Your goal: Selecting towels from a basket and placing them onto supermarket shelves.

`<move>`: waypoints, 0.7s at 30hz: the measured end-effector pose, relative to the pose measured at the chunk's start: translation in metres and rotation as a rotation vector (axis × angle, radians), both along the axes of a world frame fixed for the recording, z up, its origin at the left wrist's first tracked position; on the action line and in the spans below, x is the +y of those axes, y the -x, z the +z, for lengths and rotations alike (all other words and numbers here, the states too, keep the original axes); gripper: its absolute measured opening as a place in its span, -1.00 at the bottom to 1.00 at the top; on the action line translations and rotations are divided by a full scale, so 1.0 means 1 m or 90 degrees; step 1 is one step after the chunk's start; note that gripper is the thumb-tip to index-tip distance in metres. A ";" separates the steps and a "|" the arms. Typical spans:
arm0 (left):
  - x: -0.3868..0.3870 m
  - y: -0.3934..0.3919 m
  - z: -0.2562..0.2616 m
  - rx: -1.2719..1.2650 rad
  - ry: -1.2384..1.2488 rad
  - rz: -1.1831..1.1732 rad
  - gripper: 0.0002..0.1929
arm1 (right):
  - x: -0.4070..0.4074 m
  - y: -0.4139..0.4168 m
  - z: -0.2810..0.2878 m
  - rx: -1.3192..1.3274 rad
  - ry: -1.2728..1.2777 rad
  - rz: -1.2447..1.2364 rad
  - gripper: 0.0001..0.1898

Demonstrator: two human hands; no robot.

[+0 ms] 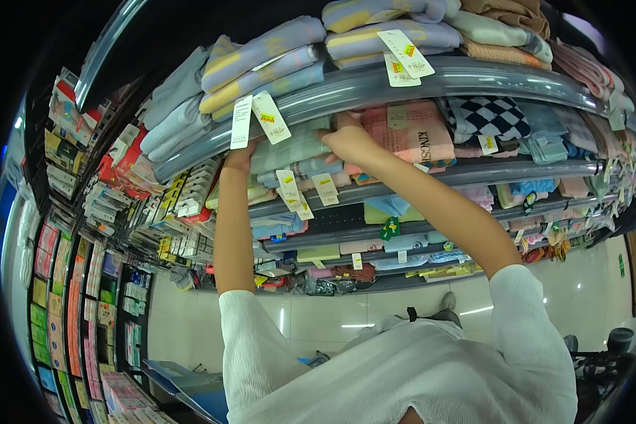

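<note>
A folded green checked towel [297, 139] lies on top of a stack on the second shelf, between my two hands. My left hand [239, 156] is against its left side, the fingers mostly hidden by hanging tags and the towel. At the right edge, my right hand [347, 142] grips the towel, with some fingertips out of sight. Beneath it is a blue-grey towel [302, 170], with white price tags [289, 191] hanging in front. A pink towel [408, 132] bearing lettering sits just right of my right hand.
Close above my hands runs a clear plastic shelf edge [360, 95], with folded grey-yellow towels [265, 53] over it. A checkered towel [487, 117] lies farther right. Boxed goods [127, 164] hang at left. Lower shelves hold more towels [403, 243] above the tiled floor [328, 318].
</note>
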State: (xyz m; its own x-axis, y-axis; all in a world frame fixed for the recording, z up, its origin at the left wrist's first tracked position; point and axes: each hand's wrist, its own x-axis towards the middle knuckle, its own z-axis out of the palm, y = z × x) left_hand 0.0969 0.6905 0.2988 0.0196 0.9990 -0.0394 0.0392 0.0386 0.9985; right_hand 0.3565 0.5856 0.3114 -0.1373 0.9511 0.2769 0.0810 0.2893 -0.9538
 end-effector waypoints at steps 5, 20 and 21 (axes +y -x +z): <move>0.000 -0.002 0.000 0.008 0.026 0.000 -0.57 | -0.004 0.001 0.005 -0.042 0.014 -0.003 -0.42; -0.018 -0.025 0.009 -0.007 -0.095 0.000 -0.55 | -0.003 0.003 -0.002 -0.076 -0.068 -0.047 -0.55; -0.020 -0.027 0.010 0.064 -0.139 0.006 -0.49 | -0.001 0.001 -0.005 -0.075 -0.072 -0.052 -0.55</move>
